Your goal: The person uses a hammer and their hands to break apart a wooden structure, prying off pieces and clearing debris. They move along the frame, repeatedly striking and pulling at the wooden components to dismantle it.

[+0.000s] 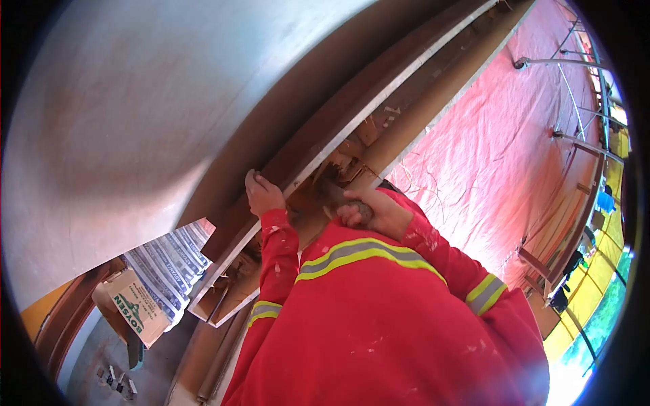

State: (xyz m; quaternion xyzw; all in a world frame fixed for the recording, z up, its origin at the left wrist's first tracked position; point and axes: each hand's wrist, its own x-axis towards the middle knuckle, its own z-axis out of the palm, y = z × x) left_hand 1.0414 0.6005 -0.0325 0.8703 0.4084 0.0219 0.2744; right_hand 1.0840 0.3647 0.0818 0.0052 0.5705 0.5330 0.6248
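My left hand (264, 195) is curled over the edge of a long brown board (298, 154), fingers pressed together. The board runs diagonally across the view with a pale rim. Splintered wood (349, 161) shows in the hollow between this board and a second brown panel (413, 139). Close in front of my chest, my right hand (379, 211) is closed in a fist beside that hollow. A dull brown shape lies at its fingers, in shadow; I cannot make out what it is.
A large pale curved surface (135, 122) fills the upper left. At lower left are a Boysen cardboard box (141, 308) and printed sheeting (166, 267). Pink sheeting (474, 142) spreads on the right, with metal poles (569, 62) and a wooden frame (575, 223) beyond.
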